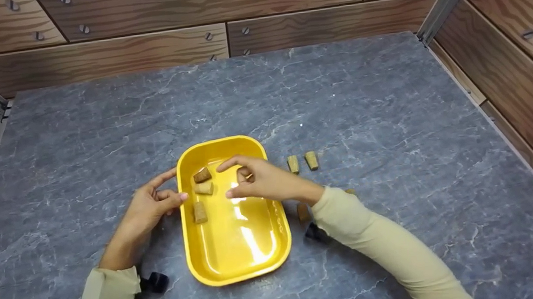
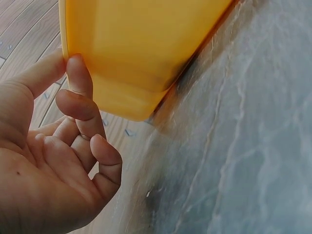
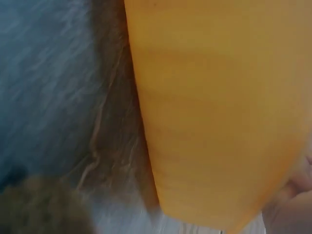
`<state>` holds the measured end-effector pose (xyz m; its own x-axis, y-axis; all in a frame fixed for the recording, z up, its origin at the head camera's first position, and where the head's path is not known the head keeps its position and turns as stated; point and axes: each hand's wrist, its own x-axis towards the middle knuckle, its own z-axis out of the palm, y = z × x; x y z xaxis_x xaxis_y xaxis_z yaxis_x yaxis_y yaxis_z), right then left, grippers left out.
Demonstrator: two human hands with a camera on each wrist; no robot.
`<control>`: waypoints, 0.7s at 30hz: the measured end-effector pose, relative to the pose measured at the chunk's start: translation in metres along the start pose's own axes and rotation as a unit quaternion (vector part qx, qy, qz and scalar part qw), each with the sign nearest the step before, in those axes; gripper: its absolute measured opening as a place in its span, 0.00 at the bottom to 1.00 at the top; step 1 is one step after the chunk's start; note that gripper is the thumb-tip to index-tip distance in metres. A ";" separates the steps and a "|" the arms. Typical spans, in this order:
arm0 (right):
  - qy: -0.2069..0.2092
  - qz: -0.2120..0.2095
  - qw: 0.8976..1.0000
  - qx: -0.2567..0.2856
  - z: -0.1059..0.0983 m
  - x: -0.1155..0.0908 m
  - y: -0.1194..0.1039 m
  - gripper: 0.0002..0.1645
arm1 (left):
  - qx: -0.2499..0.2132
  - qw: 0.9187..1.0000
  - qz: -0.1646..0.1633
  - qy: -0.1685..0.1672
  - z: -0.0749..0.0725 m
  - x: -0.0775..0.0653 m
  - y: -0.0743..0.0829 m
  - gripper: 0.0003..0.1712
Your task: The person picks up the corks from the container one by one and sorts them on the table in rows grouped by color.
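A yellow tray (image 1: pixel 238 276) with rounded corners stands on the table. My left hand (image 1: pixel 150 202) pinches its left rim; the left wrist view shows thumb and fingertips (image 2: pixel 80 73) at the tray's edge. Inside lie a dark cork stopper (image 1: pixel 202 175), a paler cork stopper (image 1: pixel 204 188) and another cork stopper (image 1: pixel 200 212), all near the left wall. Over the tray hovers my right hand (image 1: pixel 266 180), thumb and index finger spread apart, with nothing visible between them. In the right wrist view the tray's outer wall (image 3: pixel 209 107) hides most of that hand.
Right of the tray lie two cork stoppers, one nearer (image 1: pixel 293 164) and one farther (image 1: pixel 311 160). A brown cork stopper (image 1: pixel 303 212) and part of a further cork (image 1: pixel 350 191) show by the right sleeve. Wood-patterned panels (image 1: pixel 286 31) border the grey marbled table (image 1: pixel 105 123).
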<state>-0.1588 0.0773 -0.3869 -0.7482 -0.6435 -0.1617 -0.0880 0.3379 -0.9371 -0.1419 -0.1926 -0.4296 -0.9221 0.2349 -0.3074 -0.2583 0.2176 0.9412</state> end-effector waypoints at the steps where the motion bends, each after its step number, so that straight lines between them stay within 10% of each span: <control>1: 0.000 0.001 1.000 -0.009 0.003 0.003 -0.001 0.31 | 0.003 1.000 0.002 -0.001 0.000 0.000 0.000 0.40; 21: -0.083 0.005 0.970 -0.228 0.032 0.035 0.011 0.29 | 0.008 1.000 0.003 -0.001 -0.001 0.002 -0.002 0.40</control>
<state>-0.1650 0.0370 -0.4130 -0.6378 -0.7273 -0.2534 -0.3908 0.5891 -0.7073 -0.1432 -0.1935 -0.4314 -0.9228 0.2389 -0.3023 -0.2481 0.2317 0.9406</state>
